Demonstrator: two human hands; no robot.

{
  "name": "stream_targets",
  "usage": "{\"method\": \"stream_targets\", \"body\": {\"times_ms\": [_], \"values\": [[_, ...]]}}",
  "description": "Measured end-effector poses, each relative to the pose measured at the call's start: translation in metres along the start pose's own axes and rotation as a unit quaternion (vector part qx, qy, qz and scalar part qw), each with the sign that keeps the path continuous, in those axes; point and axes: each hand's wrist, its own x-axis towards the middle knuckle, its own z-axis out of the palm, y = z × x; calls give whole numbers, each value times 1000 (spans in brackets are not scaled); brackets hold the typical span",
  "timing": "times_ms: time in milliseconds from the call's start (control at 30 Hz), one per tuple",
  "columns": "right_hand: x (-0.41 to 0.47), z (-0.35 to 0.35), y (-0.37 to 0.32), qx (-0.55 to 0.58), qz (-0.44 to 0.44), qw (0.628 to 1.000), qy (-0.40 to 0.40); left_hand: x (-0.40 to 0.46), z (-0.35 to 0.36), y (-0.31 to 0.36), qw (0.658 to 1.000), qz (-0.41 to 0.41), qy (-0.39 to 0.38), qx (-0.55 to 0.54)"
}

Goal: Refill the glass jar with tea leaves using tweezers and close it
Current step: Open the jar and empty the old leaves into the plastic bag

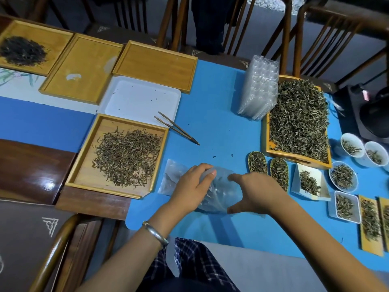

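Observation:
A clear, glassy container point(222, 191) with a few tea leaves inside lies between my hands on the blue mat point(221, 123); blur hides whether it is a jar or a bag. My left hand point(191, 189) grips its left side, fingers curled over the top. My right hand point(255, 192) holds its right side, thumb below. Dark wooden tweezers point(176, 128) lie apart on the mat, tips over the white tray's edge. A wooden tray of thin green-brown tea leaves point(126, 154) sits to the left. A flat clear packet point(169, 178) lies partly under my left hand.
A white plastic tray point(139, 98) and two empty wooden trays point(155, 64) lie beyond. At right are stacked clear plastic lids point(260, 87), a big tray of curly tea point(299, 121), and several small dishes of tea point(343, 175). Chairs line the far edge.

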Motion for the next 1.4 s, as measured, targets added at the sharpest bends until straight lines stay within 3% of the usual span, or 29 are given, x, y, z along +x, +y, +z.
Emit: {"method": "stream_targets", "body": {"times_ms": [100,500,800,900,1000,1100,1267,1400], "values": [[-3,10,1,-29,10,999,-32,0,1,-2,1000,0,-8,9],[-7,17,10,57,28,997,-44,2,2,0,999,6,-36,19],[-27,27,23,309,43,949,52,-1,-2,0,1000,27,-10,6],[-29,29,16,255,16,965,67,-2,0,0,1000,24,-12,11],[-23,26,6,93,20,995,18,-4,3,-1,999,19,-24,25],[-18,23,-2,-38,25,999,-20,-5,5,0,999,18,-31,33],[-14,15,-12,-125,-5,992,-27,-5,6,1,998,23,-27,42],[-7,11,-19,-129,-21,991,13,-4,7,1,999,25,-18,33]]}}
